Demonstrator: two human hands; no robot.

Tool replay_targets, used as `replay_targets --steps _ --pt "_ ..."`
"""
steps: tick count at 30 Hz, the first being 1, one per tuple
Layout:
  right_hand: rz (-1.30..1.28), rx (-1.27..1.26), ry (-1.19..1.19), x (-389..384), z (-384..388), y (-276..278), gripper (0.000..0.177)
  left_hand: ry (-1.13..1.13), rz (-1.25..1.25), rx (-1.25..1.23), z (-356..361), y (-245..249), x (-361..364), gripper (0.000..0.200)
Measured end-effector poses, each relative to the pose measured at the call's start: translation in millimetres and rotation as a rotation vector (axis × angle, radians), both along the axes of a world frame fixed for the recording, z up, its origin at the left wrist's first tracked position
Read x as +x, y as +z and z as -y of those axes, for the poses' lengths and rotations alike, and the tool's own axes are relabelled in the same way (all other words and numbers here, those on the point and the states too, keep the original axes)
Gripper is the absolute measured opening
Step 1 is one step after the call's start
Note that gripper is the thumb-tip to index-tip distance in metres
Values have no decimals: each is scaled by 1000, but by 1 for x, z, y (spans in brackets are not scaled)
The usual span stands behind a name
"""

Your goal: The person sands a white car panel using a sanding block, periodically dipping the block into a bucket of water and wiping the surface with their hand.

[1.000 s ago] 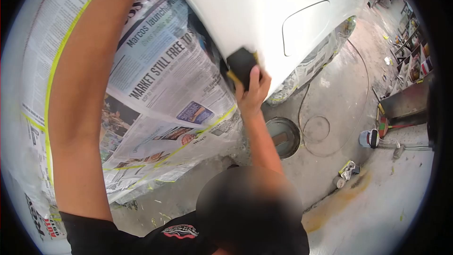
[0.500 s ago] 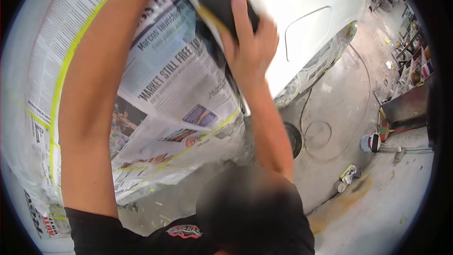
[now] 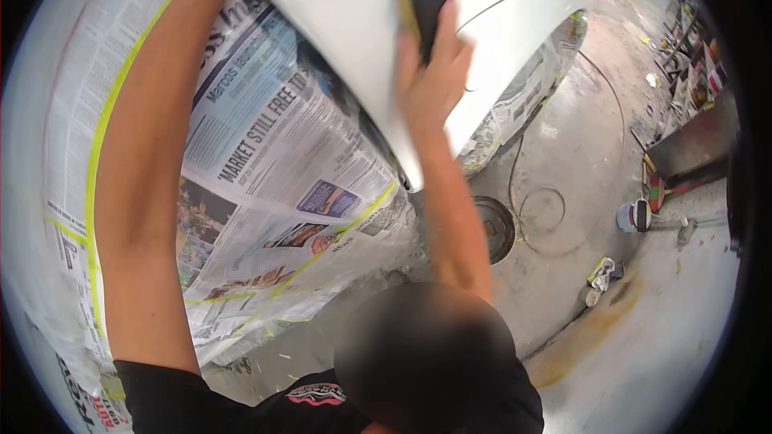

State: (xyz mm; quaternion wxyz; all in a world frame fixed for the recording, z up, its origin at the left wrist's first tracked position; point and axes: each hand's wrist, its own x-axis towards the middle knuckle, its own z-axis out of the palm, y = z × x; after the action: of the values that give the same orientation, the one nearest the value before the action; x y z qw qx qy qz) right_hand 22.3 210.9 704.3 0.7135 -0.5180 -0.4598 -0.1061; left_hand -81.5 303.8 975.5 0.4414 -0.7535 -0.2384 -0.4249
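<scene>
My right hand (image 3: 434, 88) is closed around a dark block with a yellowish side layer (image 3: 428, 10), blurred by motion. The block is against the smooth white panel (image 3: 354, 28), left of a thin curved outline on it. My left arm (image 3: 145, 185) reaches up the left side over the papered surface, and its hand is past the top edge, out of sight. Newspaper sheets (image 3: 265, 161) joined with yellow tape (image 3: 104, 141) cover the surface beside the panel's left edge.
A dark round object (image 3: 493, 230) rests on the grey floor (image 3: 579, 137) near a looped hose (image 3: 621, 108). More newspaper (image 3: 527, 84) lines the panel's right edge. Farther right are a small white container (image 3: 634, 215), a can (image 3: 589, 296) and a cluttered rack (image 3: 700, 84).
My right hand and the block have moved right across the white panel, away from its left edge. The view has shifted slightly, showing more of the dark round object.
</scene>
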Motion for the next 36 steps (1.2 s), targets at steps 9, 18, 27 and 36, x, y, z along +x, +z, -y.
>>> replay_targets --steps 9,18,27,36 --pt "-175 -45 -6 27 -25 4 72 80 24 -15 1 -4 0 45" --pt "-164 -94 -15 -11 10 -41 74 64 30 5 -5 -4 1 43" --pt "-127 -207 7 -55 50 -60 79 79 39 -19 4 1 3 39" --pt "-266 -348 35 -52 45 -27 80 34 46 -18 -1 -3 2 38"
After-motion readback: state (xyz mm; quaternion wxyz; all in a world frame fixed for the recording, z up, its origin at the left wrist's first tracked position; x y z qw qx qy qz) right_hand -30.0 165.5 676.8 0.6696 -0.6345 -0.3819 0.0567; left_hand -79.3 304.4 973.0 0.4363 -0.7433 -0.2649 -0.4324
